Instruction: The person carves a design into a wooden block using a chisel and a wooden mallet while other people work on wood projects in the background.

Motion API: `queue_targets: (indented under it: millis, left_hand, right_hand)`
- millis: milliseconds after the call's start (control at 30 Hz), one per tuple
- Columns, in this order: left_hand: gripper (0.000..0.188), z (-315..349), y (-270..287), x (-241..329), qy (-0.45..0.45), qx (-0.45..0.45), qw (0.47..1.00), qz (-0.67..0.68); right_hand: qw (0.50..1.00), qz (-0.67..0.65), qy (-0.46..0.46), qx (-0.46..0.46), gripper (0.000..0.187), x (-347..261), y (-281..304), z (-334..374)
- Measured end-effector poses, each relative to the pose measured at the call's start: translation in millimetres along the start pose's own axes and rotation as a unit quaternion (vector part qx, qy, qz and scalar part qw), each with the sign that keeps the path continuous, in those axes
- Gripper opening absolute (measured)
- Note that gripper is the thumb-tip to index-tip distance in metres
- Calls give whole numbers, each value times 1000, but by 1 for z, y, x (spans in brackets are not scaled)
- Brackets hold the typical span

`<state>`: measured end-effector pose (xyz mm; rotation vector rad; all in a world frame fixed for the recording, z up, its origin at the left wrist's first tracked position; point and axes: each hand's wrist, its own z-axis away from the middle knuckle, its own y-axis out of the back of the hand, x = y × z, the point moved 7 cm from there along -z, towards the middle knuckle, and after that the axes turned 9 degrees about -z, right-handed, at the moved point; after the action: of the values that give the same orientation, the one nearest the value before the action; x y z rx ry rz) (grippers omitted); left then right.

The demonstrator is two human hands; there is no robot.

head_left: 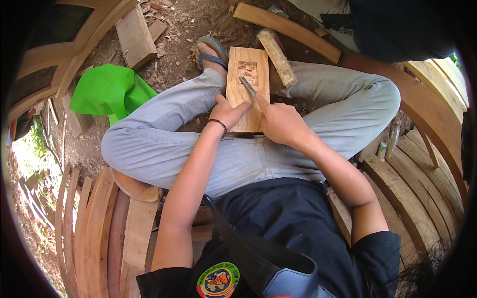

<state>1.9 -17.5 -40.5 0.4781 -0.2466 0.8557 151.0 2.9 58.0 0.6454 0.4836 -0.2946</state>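
Observation:
A wooden block [235,58] lies lengthwise between my crossed legs, with a rough rectangular recess [248,72] cut into its upper face. My right hand [282,119] is closed round the handle of a chisel [248,87], its forefinger stretched along the tool. The metal blade slants up and left, its tip at the recess's lower edge. My left hand [230,112] grips the near left side of the block, thumb across the top towards the chisel. A rough wooden stick [277,58] leans beside the block's right edge, by my right leg.
Bright green cloth [112,92] lies left of my knee. A plank offcut [135,38] and wood chips cover the soil ahead. A curved wooden piece [288,31] lies beyond the block. Curved boards [94,228] stand at the left, and more timbers [397,193] lie at the right.

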Motion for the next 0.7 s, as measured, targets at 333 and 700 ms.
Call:
queue_targets:
  millis: [333, 700]
  left_hand:
    - [89, -3, -3, 1, -29, 18, 999, -15]
    - [90, -1, -1, 2, -39, 34, 999, -14]
  right_hand:
    - [999, -2, -19, 44, 55, 11, 0, 0]
    - [999, 16, -18, 43, 56, 8, -4, 2]
